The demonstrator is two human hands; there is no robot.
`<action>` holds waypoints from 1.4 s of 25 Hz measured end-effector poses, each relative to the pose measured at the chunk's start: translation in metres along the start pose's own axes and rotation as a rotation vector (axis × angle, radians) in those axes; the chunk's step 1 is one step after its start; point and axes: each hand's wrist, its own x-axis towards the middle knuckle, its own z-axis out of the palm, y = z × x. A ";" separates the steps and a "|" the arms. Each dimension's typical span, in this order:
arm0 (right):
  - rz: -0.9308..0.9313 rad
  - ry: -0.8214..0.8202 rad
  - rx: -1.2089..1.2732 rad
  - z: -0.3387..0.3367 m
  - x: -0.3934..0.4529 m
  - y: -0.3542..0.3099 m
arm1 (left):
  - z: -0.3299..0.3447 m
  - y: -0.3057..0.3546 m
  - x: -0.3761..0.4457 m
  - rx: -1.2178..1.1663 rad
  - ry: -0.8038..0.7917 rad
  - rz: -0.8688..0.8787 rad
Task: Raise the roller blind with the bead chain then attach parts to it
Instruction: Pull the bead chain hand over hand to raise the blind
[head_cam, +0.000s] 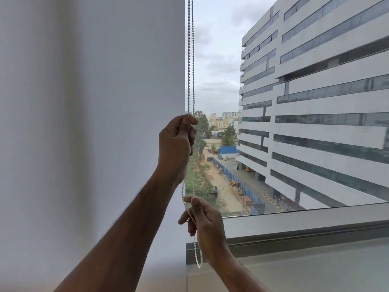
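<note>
Low at centre frame, the right hand (207,223) pinches the bead chain (191,60); higher up, the left hand (176,144) clamps it beside the roller blind (92,102).

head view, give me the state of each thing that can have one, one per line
roller blind: down, covering the left part of the window
bead chain: hanging in two strands beside the blind's right edge, its loop end dangling below the lower hand
left hand: raised, closed on the chain
right hand: lower, pinching the chain
window: right part uncovered, buildings outside visible
</note>
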 end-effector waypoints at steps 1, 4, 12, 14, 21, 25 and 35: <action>0.024 0.003 -0.027 -0.001 0.003 -0.002 | -0.003 -0.003 -0.006 0.003 -0.005 0.007; 0.010 0.065 -0.092 -0.004 0.025 -0.024 | -0.007 -0.012 -0.022 0.048 0.009 0.012; -0.144 0.029 0.275 0.015 0.101 -0.155 | -0.021 -0.048 -0.060 0.159 0.083 -0.012; -0.121 0.007 0.320 0.024 0.111 -0.175 | -0.024 -0.056 -0.070 0.148 0.080 -0.025; -0.142 0.116 0.274 0.036 0.123 -0.174 | -0.036 -0.071 -0.098 0.178 0.038 -0.063; -0.156 0.134 0.251 0.036 0.110 -0.154 | -0.041 -0.081 -0.112 0.158 0.021 -0.178; -0.159 0.174 0.155 0.021 0.079 -0.109 | -0.038 -0.063 -0.077 0.209 0.103 -0.150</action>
